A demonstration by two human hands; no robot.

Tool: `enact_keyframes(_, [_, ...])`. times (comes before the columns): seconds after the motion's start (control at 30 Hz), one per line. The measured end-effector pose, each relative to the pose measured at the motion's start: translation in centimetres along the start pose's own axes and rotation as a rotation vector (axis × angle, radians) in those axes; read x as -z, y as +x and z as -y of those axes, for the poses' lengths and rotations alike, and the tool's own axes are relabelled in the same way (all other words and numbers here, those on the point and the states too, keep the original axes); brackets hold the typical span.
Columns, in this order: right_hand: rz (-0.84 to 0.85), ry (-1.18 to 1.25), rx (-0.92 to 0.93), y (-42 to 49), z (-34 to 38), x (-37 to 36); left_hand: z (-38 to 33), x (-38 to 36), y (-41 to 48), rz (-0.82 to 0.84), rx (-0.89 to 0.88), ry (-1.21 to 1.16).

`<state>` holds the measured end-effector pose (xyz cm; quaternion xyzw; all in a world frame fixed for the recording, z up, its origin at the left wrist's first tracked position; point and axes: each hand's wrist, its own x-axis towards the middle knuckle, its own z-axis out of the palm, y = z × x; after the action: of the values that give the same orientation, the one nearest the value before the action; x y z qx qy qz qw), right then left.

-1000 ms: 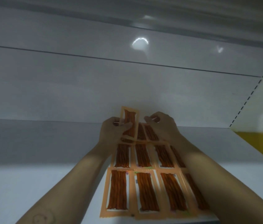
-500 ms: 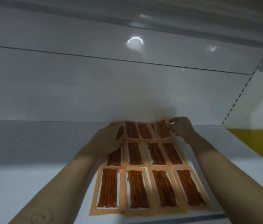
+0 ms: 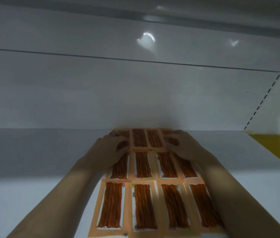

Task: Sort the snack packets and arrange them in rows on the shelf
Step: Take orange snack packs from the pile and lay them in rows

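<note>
We judge snack packets light, flimsy, slippery; lift by edges. Fingers of left hand and right hand bent over back-row ends; pinching or pressing, we cannot tell.

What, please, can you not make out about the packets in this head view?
- Back row: head view, end packets mostly covered by the left hand and right hand.
- Front row: head view, near ends cut off by the bottom edge.
- Packet print: too blurred to read.

Orange snack packets (red-brown sticks inside) cover a white shelf.
</note>
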<state>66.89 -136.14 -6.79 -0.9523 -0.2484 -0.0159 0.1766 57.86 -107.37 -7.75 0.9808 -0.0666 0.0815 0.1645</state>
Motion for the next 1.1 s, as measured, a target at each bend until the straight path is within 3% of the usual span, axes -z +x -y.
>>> enact_keyframes(0.3, [-0.02,-0.071,0.059,0.0,0.5,-0.2,-0.5,-0.4,0.1,-0.004,-0.027,0.029])
enact_keyframes(0.4, [0.105,-0.137,0.122,0.0,1.4,-0.6,-1.5,-0.7,0.3,0.091,-0.033,0.083])
enact_keyframes(0.5, [0.183,-0.143,0.073,0.0,1.8,-0.8,-2.6,-1.0,0.7,0.157,-0.029,0.128])
enact_keyframes(0.97, [0.137,-0.049,0.062,-0.9,2.2,-0.6,-2.0,-1.6,0.6,0.167,-0.035,0.1])
enact_keyframes(1.03, [0.067,0.009,0.081,-0.8,2.1,0.2,-2.2,-1.3,0.5,0.139,-0.028,0.057])
enact_keyframes(1.1, [-0.105,0.086,0.046,-1.0,1.5,1.6,-2.0,-0.7,0.2,0.078,-0.001,0.001])
